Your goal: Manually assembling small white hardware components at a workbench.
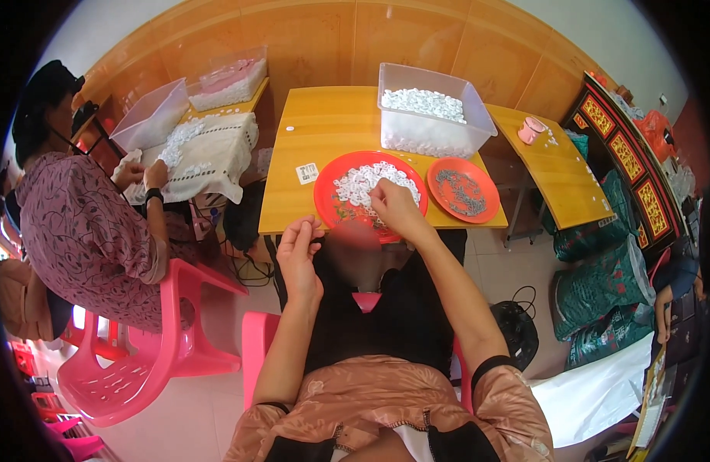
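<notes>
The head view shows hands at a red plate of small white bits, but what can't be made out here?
- What the left hand pinches: too small to tell.
- What lies under the right hand on the large red plate: covered by the fingers.
- A patch at the table edge between the hands: blurred.
- The grey pieces on the small red plate: too small to identify.

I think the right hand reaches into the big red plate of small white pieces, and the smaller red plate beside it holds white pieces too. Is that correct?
Not quite. The right hand does reach into the big red plate of white pieces, but the smaller red plate beside it holds small dark grey pieces, not white ones. The head view shows this.
</notes>
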Tool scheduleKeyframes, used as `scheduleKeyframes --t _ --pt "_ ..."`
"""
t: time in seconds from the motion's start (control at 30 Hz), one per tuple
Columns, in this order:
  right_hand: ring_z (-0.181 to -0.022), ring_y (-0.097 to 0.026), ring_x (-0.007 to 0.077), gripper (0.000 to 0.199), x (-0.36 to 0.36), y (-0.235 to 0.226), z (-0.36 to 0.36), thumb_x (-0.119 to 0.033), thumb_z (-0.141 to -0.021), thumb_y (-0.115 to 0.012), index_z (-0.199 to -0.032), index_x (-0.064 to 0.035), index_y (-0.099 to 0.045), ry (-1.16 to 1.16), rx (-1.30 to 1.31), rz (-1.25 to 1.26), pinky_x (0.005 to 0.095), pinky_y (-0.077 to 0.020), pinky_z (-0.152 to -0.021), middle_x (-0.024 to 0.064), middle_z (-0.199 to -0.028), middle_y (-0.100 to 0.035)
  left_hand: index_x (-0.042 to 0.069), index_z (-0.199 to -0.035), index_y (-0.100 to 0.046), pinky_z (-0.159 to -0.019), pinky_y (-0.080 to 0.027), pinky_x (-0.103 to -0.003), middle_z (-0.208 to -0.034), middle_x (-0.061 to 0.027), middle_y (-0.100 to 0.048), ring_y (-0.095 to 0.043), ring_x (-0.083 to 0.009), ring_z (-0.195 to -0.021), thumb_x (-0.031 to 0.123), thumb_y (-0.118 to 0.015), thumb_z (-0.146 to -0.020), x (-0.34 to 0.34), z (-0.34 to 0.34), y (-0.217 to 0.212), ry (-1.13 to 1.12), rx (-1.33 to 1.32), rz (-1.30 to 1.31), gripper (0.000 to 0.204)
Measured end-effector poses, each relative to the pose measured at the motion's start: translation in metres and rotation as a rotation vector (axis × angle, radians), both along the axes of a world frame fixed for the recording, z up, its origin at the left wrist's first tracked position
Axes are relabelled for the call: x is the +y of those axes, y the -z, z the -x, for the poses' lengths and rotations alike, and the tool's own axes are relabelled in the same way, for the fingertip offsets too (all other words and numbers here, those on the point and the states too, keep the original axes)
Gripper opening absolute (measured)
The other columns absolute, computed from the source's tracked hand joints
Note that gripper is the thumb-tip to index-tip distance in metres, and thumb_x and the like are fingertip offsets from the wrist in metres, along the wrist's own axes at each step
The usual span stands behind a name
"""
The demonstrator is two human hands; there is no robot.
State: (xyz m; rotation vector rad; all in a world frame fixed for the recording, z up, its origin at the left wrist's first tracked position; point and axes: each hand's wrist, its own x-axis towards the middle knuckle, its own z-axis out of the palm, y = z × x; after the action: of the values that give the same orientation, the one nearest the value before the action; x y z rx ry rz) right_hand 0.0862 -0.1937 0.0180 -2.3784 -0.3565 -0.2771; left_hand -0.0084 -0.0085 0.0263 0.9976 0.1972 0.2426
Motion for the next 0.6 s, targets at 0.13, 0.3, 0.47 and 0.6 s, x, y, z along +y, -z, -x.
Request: scheduleKeyframes --t 0.13,0.3,0.47,0.6 --pt "-0.065 -0.059 0.014 0.013 -0.013 0.006 0.018 -0.006 -0.076 -0.063 -0.086 0.0022 -0.063 0.01 -0.037 -0.36 0.0263 -0.0468 -0.059 0.0091 -0.075 -0.064 0.002 -0.093 -0.062 -0.063 -0.04 -0.02 -0.084 -0.0021 -0.061 -0.054 -0.0064 -0.075 0.017 -0.057 -0.087 0.002 -0.02 0.012 0.079 -0.069 -0.367 0.017" --pt "-0.068 -0.057 0.0088 0.013 -0.02 0.008 0.05 -0.004 -0.078 -0.063 -0.088 0.0006 -0.068 0.107 0.001 -0.46 0.0216 -0.0449 -0.061 0.0063 -0.08 -0.065 0.003 -0.086 -0.065 -0.064 -0.046 -0.032 -0.082 -0.0094 -0.062 -0.06 -0.0205 -0.073 0.014 -0.061 -0.08 -0.004 -0.068 0.016 -0.013 -0.252 -1.096 0.013" --pt "-0.071 -0.058 0.0091 0.013 -0.016 0.002 0.076 -0.002 -0.079 -0.062 -0.09 0.0003 -0.067 0.085 0.021 -0.649 0.0213 -0.045 -0.064 0.0067 -0.083 -0.065 0.005 -0.082 -0.067 -0.068 -0.047 -0.041 -0.083 -0.0133 -0.062 -0.06 -0.0317 -0.08 0.015 -0.065 -0.074 -0.016 -0.107 0.016 -0.015 -0.277 -1.546 0.013" --pt "-0.072 -0.059 0.0102 0.014 -0.017 -0.002 0.081 -0.001 -0.079 -0.061 -0.091 0.0007 -0.067 0.069 0.004 -0.677 0.0219 -0.0454 -0.065 0.0072 -0.082 -0.064 0.007 -0.081 -0.068 -0.068 -0.048 -0.041 -0.081 -0.0134 -0.063 -0.062 -0.0312 -0.079 0.02 -0.067 -0.072 -0.028 -0.118 0.019 0.083 -0.157 -1.763 0.016"
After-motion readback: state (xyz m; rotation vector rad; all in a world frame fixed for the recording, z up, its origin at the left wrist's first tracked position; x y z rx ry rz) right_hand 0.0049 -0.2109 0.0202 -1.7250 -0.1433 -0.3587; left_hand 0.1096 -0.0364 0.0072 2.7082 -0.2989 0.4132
